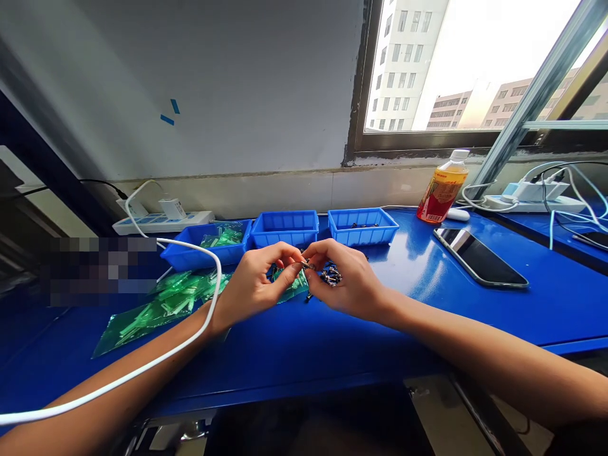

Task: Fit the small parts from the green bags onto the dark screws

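My left hand (259,278) and my right hand (349,278) meet fingertip to fingertip above the blue table. Between them they pinch a small dark metal part (308,265), too small to name exactly. Both hands are closed on it. Behind and beneath the fingers lies a loose pile of small shiny metal pieces (331,275), partly hidden by my right hand. A greenish clear plastic bag (298,286) shows under the hands. To the left, more green plastic bags (156,310) with thin pale strips inside lie on the table (304,354).
Three blue bins stand along the wall: a left bin (190,256) with a green bag, a middle bin (285,235), and a right bin (363,236) with small dark pieces. A white cable (211,316) crosses my left forearm. Rightward are a drink bottle (441,190) and phone (479,256).
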Demonstrator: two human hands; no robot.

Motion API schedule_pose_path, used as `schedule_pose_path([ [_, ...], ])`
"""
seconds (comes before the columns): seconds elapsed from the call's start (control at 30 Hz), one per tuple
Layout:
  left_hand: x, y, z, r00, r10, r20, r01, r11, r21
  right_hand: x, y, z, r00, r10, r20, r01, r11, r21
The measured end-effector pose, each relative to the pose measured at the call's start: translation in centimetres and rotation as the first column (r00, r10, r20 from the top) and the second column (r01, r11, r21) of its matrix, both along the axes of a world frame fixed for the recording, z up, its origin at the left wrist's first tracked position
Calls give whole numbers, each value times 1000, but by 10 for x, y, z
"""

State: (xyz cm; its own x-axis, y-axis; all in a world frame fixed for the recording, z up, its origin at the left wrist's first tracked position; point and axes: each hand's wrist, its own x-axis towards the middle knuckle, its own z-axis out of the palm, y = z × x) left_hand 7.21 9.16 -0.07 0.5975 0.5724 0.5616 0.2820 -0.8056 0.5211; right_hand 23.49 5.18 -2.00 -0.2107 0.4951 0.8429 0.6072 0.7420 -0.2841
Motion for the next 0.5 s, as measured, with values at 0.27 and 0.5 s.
schedule_pose_path([
  [0.27, -1, 1, 0, 998, 13, -54, -9, 997, 75, 2, -1, -2, 996, 7, 89, -5, 1000, -21],
  [0.5, -2, 3, 0, 992, 39, -120, -26, 994, 108, 3, 0, -1, 988, -15, 152, 18, 1000, -22],
])
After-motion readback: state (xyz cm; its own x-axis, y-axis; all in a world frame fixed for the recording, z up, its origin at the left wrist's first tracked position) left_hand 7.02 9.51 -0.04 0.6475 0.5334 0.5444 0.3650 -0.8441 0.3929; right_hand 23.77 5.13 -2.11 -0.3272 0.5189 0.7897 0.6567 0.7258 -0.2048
